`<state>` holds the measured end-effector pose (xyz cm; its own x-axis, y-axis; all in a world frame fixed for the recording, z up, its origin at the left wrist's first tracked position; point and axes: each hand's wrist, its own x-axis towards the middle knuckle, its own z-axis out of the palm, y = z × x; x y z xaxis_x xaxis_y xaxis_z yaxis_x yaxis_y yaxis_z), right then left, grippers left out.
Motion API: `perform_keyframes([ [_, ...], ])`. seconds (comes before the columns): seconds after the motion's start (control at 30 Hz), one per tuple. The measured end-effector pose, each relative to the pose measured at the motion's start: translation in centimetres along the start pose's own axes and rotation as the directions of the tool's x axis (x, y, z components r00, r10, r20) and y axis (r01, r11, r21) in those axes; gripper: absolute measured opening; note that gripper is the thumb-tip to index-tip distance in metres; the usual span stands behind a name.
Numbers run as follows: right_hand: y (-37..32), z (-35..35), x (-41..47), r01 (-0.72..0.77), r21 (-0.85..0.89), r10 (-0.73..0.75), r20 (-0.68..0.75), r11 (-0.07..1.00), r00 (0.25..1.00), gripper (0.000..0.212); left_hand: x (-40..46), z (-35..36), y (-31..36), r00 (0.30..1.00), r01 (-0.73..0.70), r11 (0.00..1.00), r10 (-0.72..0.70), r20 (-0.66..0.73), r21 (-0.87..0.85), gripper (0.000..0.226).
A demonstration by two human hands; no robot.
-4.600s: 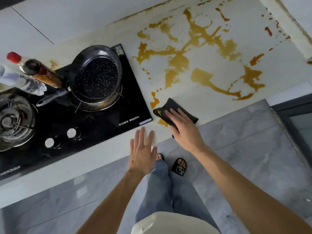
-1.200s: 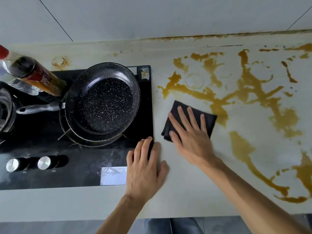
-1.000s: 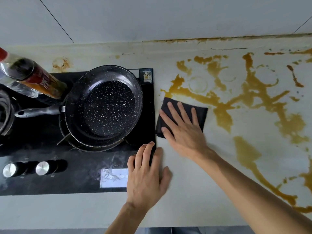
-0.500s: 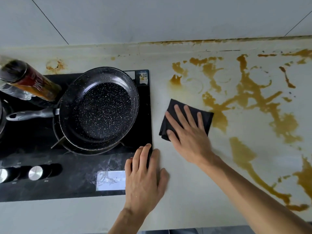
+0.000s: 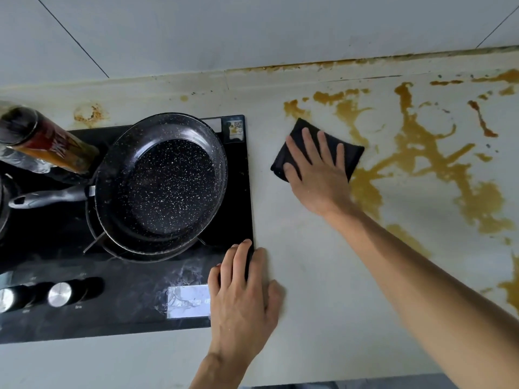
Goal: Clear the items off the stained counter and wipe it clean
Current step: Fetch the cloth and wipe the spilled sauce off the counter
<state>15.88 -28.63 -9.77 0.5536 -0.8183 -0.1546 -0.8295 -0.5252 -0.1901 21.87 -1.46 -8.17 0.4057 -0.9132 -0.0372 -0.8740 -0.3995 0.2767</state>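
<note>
- The right hand (image 5: 317, 175) presses a folded black cloth (image 5: 316, 148) flat on the pale stained surface (image 5: 314, 290), its fingers (image 5: 310, 144) straight and slightly spread over the fabric, pinching nothing.
- The cloth now sits farther back than half a second ago, just right of the black glass hob (image 5: 126, 301) and touching the nearest amber patch at the back.
- The streak that ran out from the hob's rear corner a second ago is gone; the strip beside the hob reads pale and bare.
- The left hand (image 5: 243, 299) has stayed braced across the hob's front right corner, fingers (image 5: 237, 258) straight and close together, palm down, holding nothing.
- The brown sauce stains (image 5: 421, 153) still cover the right half of the surface and trail along the wall joint, so wiping looks barely begun.
- A speckled black frying pan (image 5: 161, 186) rests on the burner, and a red-labelled sauce bottle (image 5: 45, 141) stands beside a clear bottle (image 5: 21, 161) at the left edge.
- No loose items show on the stained area, so clearing appears done there.
- The cloth may smear the sauce once it is loaded.
</note>
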Motion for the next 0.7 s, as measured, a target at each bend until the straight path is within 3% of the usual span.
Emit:
perform_keyframes([
  [0.2,-0.3,2.0,-8.6,0.084,-0.064,-0.086,-0.023,0.994,0.996,0.062,0.0,0.1,0.1,1.0,0.017,1.0,-0.017,-0.011,-0.004,0.058],
  [0.37,0.0,0.8,-3.7,0.174,-0.045,-0.175,-0.002,0.984,0.985,0.062,0.1,0.4,0.1,0.999,0.03,1.0,-0.03,-0.022,0.007,0.061],
  [0.53,2.7,-0.9,1.6,0.058,-0.021,-0.058,0.008,0.998,0.998,0.061,0.1,0.3,0.1,0.999,0.034,0.999,-0.035,0.012,0.04,0.061],
  [0.7,4.6,-0.2,-2.6,-0.08,-0.018,0.079,-0.027,0.997,0.997,0.063,0.9,-0.2,0.9,0.998,0.062,0.998,-0.062,0.002,0.021,0.058],
])
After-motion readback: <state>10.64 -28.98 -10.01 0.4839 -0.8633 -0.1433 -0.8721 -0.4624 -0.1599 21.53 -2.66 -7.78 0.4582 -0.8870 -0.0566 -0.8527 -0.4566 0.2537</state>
